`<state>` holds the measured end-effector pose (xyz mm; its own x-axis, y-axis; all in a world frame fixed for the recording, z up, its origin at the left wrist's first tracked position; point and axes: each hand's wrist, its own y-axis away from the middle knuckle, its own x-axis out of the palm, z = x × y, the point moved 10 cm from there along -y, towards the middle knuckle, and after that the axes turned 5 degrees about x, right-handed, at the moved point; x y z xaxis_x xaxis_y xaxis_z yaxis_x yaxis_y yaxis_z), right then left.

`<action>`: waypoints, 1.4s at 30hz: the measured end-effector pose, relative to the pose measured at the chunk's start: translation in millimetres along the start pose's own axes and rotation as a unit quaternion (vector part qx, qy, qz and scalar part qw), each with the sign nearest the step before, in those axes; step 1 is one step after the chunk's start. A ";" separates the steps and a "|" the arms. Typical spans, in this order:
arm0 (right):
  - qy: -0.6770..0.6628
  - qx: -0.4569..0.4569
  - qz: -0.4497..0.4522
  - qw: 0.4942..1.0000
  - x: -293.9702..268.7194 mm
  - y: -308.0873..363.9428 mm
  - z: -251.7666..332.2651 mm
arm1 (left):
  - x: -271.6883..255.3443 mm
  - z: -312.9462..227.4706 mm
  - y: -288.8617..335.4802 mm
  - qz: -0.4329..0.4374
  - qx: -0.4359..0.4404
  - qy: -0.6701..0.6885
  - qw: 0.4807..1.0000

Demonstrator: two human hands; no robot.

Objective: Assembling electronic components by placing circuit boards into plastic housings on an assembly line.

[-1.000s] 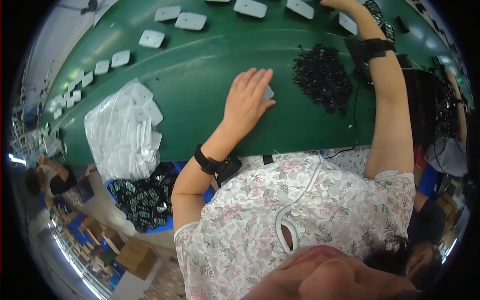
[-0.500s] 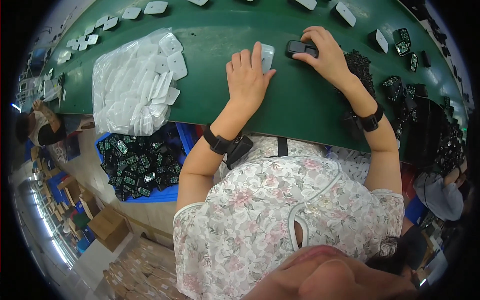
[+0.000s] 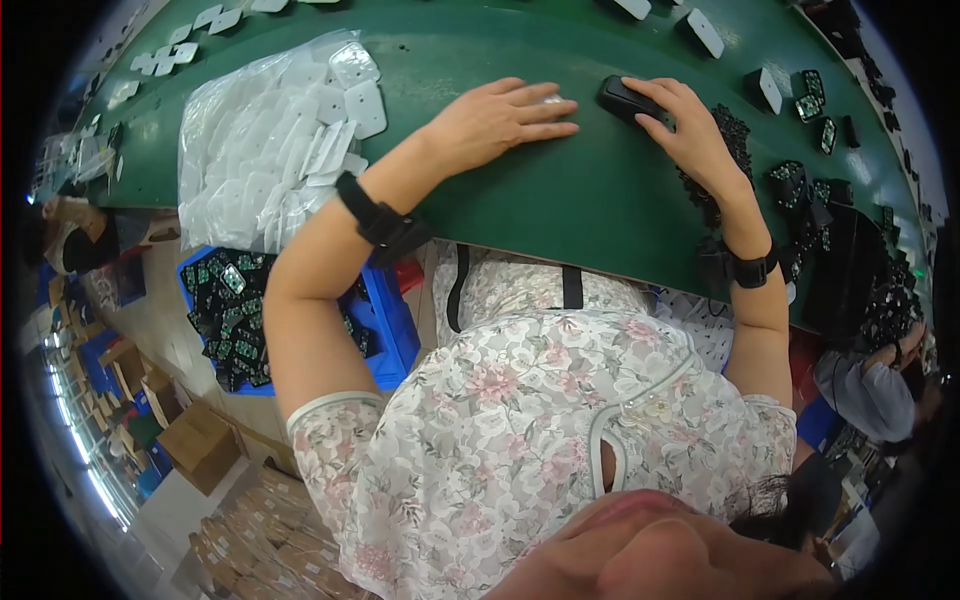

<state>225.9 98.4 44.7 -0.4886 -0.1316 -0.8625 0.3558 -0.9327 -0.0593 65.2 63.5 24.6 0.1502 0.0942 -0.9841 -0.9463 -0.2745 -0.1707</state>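
In the upper right of the frame, the right hand point(image 3: 688, 125) grasps a black case point(image 3: 622, 98), fingers over its far side and thumb along the near side, a hold that probably steadies it low over the green table point(image 3: 560, 195) while leaving its left end exposed. At upper centre, the left hand point(image 3: 485, 122) reaches rightward with its fingers stretched out and slightly parted; a pale glint point(image 3: 552, 99) shows between them, but whether they grip something or only cover it, I cannot tell. The case lies just left of the right palm, within that hand's fingers, and near the left fingertips, with a narrow strip of bare green between. Supplies seem arranged for easy reach: the clear bag point(image 3: 250, 150) of white plates point(image 3: 365, 108) lies open toward the middle from the upper left, and a heap of small black parts point(image 3: 735, 140) sits just beyond the right hand, partly hidden by it. Below the bag, at the left, a blue bin point(image 3: 402, 335) contains black units with green boards point(image 3: 235, 325), perhaps set low to spare table space. White-faced pieces point(image 3: 705, 33) stand spaced apart toward the upper right, perhaps so that they do not knock together.
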 end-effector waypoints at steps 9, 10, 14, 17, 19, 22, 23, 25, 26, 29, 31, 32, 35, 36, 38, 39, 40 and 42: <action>-0.053 0.028 -0.062 0.996 -1.8 5.2 -2.9 | -21.7 13.1 24.1 -0.037 -0.129 -0.026 0.991; -0.087 0.062 -0.082 0.991 -3.8 7.7 -9.1 | -22.2 10.0 22.7 -0.061 -0.141 -0.027 0.988; -0.080 0.017 -0.118 0.990 -6.5 7.9 21.6 | -16.6 12.5 31.7 -0.127 -0.249 0.011 0.960; -0.093 -0.050 -0.118 0.987 -0.5 5.8 50.0 | -16.7 8.7 32.3 -0.187 -0.310 0.001 0.932; -0.084 -0.093 -0.092 0.988 10.4 5.4 64.8 | -16.8 12.6 36.8 -0.212 -0.322 0.031 0.922; -0.072 -0.111 -0.075 0.988 17.9 -1.2 75.5 | -20.8 22.1 51.5 -0.278 -0.326 0.111 0.897; -0.060 -0.124 -0.072 0.988 19.9 -2.8 79.6 | -23.7 24.4 58.6 -0.318 -0.317 0.162 0.879; -0.053 -0.126 -0.059 0.989 25.5 -7.9 82.0 | -22.1 24.4 61.5 -0.319 -0.316 0.199 0.871; -0.044 -0.128 -0.047 0.990 29.1 -10.5 82.3 | -21.2 21.8 58.0 -0.298 -0.306 0.202 0.881; -0.027 -0.148 -0.036 0.988 38.1 -12.7 82.1 | -11.1 17.8 55.3 -0.255 -0.288 0.187 0.904; -0.019 -0.157 -0.039 0.987 37.8 -10.9 82.7 | -8.1 14.6 53.0 -0.231 -0.278 0.171 0.917; -0.012 -0.165 -0.044 0.985 37.3 -9.7 83.8 | -10.2 11.8 52.0 -0.219 -0.279 0.151 0.923; 0.002 -0.172 -0.061 0.983 35.2 -5.7 87.8 | -17.7 3.2 49.5 -0.198 -0.278 0.110 0.933; 0.001 -0.170 -0.059 0.984 35.5 -4.8 88.3 | -20.4 -0.6 48.6 -0.191 -0.277 0.086 0.938; 0.025 -0.188 -0.081 0.978 33.0 0.0 93.4 | -25.2 -6.6 47.7 -0.183 -0.275 0.077 0.941; 0.024 -0.184 -0.082 0.979 32.6 0.8 92.6 | -27.4 -9.8 47.2 -0.177 -0.275 0.065 0.943; 0.025 -0.187 -0.081 0.979 31.1 1.5 92.7 | -28.3 -12.4 45.4 -0.175 -0.271 0.067 0.944; 0.026 -0.187 -0.084 0.978 28.2 0.8 90.7 | -29.2 -14.9 43.1 -0.164 -0.279 0.038 0.945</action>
<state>140.1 63.5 65.9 -0.5279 0.0395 -0.8484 0.5445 -0.7509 -0.3738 24.3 34.7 45.4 0.4490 0.1991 -0.8711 -0.5504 -0.7063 -0.4451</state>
